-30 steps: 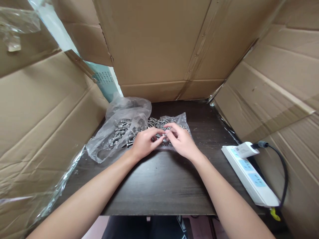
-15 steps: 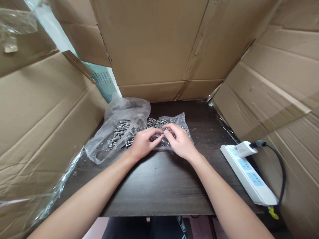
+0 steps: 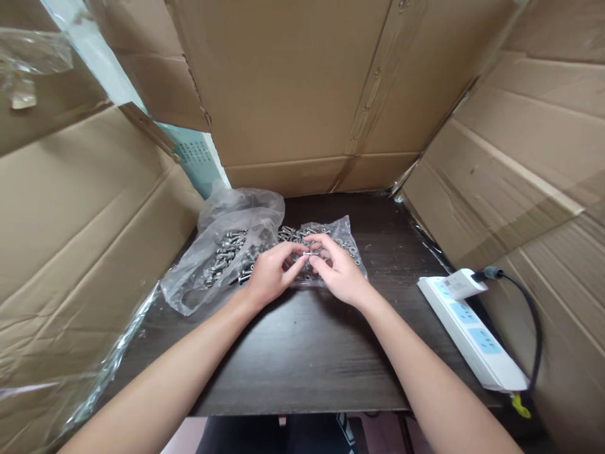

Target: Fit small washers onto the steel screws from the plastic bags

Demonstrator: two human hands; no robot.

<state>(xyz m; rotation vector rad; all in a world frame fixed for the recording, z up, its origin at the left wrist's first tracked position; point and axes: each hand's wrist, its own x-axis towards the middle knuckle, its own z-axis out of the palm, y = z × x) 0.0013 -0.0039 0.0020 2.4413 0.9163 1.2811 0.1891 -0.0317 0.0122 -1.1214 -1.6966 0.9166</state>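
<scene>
Bolts (image 3: 227, 252) silver-grey; table (image 3: 293, 353) dark brown, streaked; power strip (image 3: 507, 373) white, sockets (image 3: 485, 340) pale blue.

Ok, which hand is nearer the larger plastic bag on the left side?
Left. The left hand is by the larger plastic bag's right side, too close to tell whether they touch; the right hand is farther right, beyond the left.

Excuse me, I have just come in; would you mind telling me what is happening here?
A person's left hand and right hand meet above the table, holding a small bolt between them. Beyond them, loose metal hardware lies on or in a clear plastic bag. More bolts lie at a larger, crumpled bag on the left.
</scene>
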